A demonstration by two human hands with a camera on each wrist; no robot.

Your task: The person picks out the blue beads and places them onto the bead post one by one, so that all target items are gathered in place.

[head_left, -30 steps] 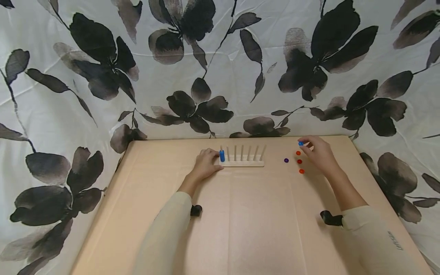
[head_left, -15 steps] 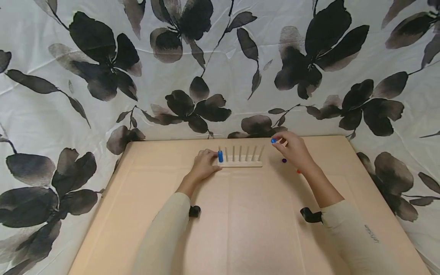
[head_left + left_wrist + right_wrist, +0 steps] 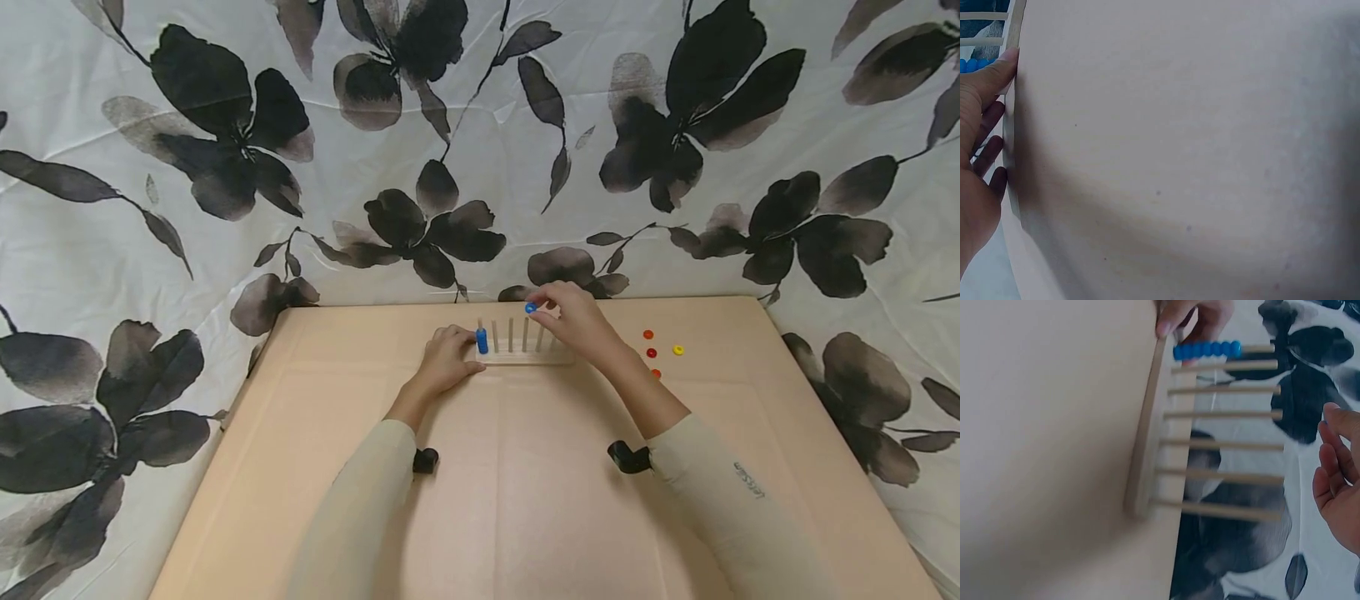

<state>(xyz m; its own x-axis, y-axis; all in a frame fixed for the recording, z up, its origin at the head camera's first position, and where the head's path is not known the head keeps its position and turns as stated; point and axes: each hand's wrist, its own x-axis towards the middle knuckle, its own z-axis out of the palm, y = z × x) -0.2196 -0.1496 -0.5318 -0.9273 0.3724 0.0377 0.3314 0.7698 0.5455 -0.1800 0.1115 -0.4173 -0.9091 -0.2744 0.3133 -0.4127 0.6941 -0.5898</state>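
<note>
A wooden peg rack [image 3: 525,359] stands near the far edge of the table, its thin upright pegs in a row. Several blue beads [image 3: 1207,350] are stacked on the leftmost peg, whose tip shows bare above them. My left hand [image 3: 445,360] grips the rack's left end, thumb on the front edge of the base [image 3: 1013,37]. Up over the pegs, right of the stack, my right hand [image 3: 576,323] pinches one blue bead [image 3: 531,307] between thumb and fingertips. In the right wrist view, that right hand [image 3: 1344,481] is beyond the peg tips and the bead is mostly hidden.
To the right on the table lie a few red and orange beads [image 3: 652,353], partly behind my right forearm, and a yellow bead [image 3: 678,350]. A floral cloth [image 3: 480,117] hangs behind the table's [image 3: 555,483] far edge.
My right hand has carried the blue bead leftward, from beside the loose beads to over the pegs. The yellow bead has come into view; a purple one is now hidden. My left hand stays put.
</note>
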